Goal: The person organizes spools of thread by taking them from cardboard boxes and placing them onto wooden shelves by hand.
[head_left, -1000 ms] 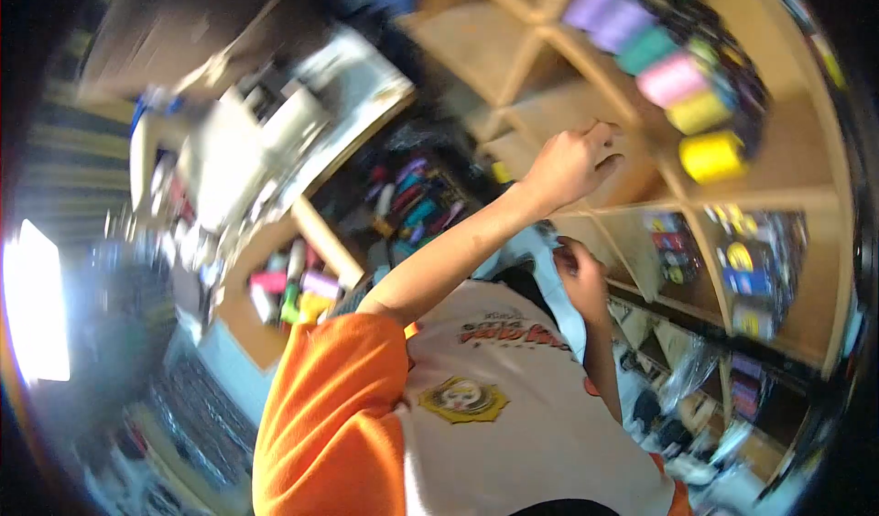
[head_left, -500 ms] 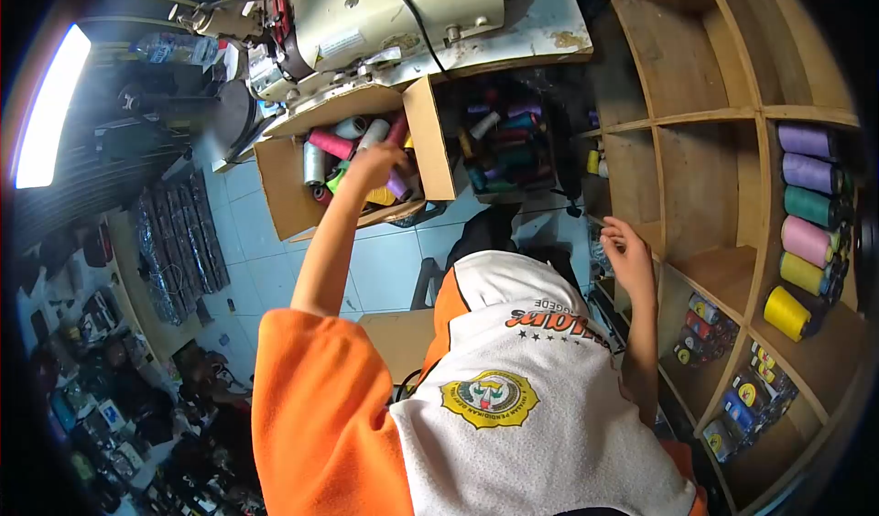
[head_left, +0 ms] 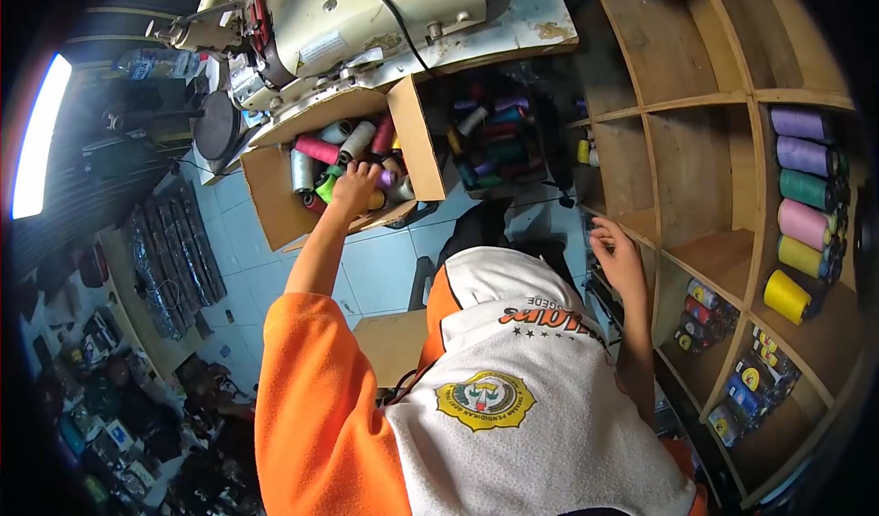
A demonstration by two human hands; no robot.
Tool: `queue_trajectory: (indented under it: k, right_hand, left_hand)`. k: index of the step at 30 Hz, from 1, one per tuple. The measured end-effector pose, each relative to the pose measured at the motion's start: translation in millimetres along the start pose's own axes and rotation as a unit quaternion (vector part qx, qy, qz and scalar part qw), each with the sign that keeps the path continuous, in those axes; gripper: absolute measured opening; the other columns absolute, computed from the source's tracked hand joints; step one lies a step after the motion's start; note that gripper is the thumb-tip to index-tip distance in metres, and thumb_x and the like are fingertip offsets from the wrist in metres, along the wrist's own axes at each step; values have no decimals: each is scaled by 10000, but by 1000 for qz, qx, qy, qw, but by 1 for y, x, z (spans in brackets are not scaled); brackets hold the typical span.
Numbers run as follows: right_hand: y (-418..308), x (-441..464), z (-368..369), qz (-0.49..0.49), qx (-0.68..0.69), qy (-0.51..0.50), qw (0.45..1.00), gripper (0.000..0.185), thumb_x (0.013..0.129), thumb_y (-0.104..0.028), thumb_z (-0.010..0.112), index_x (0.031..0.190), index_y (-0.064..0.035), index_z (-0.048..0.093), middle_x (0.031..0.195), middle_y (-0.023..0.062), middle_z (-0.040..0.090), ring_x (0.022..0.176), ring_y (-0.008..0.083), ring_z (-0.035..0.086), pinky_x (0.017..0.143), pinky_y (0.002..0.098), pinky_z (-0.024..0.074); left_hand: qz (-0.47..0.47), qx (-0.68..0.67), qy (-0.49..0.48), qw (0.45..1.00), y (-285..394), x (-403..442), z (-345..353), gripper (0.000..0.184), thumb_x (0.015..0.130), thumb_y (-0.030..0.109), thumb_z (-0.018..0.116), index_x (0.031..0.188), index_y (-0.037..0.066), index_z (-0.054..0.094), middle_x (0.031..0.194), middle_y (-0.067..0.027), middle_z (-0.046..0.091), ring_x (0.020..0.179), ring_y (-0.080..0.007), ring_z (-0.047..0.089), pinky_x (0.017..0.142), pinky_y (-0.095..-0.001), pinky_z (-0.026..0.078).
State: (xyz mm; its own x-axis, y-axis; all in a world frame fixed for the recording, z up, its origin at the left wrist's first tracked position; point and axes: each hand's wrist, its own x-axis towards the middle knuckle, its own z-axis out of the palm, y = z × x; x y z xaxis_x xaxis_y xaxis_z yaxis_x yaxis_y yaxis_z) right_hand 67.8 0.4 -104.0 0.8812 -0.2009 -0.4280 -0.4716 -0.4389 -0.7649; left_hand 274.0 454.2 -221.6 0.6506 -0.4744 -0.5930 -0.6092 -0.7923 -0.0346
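My left hand [head_left: 355, 184] is inside an open cardboard box [head_left: 417, 141] of thread spools, its bent fingers slightly apart over them. Beside the fingertips lies a purple spool [head_left: 387, 179], with a green spool [head_left: 326, 187] on the hand's other side. A pink spool [head_left: 317, 149] and a white spool [head_left: 357, 141] lie farther back in the box. No spool can be made out in its grip. My right hand [head_left: 618, 252], its fingers loosely bent and apart, hangs beside the wooden shelf [head_left: 700, 106] with nothing visible in it.
A sewing machine [head_left: 366, 21] stands on a worn white table [head_left: 540, 32] behind the box. Dark bags of spools [head_left: 499, 141] lie under the table. Coloured spools [head_left: 804, 186] line a shelf compartment at the right. Wrapped bundles [head_left: 174, 246] lie at the left.
Since one second ago, my left hand has gone from the shelf into the box. Over the last half second it has shifted slightly left and nearer to me among the spools.
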Motion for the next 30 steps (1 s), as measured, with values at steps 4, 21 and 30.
queue_trajectory:
  k: [4,21,30]
  right_hand:
    - [-1,6,8,-21,26,-23,999,344,856,-94,616,1192,-52,555,960,109,657,871,179,640,704,296,497]
    - [-132,-45,-64,-263,-294,343,852,354,690,-151,700,1035,-168,622,1177,0,533,1093,218,473,899,417,342]
    - [-93,-77,-108,-163,-183,513,823,420,756,-234,727,1090,-49,552,1059,125,588,947,281,580,800,441,446]
  left_hand:
    - [-75,-216,105,968,-10,-14,-46,825,511,54,823,1221,56,403,1079,-150,552,996,-351,551,840,-398,511]
    - [249,-767,-242,539,267,1,-264,831,700,141,719,1388,73,257,1211,-109,485,1026,-225,553,758,-328,533]
    - [312,-755,-308,488,335,25,-314,425,958,392,468,1227,65,443,1072,-94,597,847,-174,611,535,-275,508]
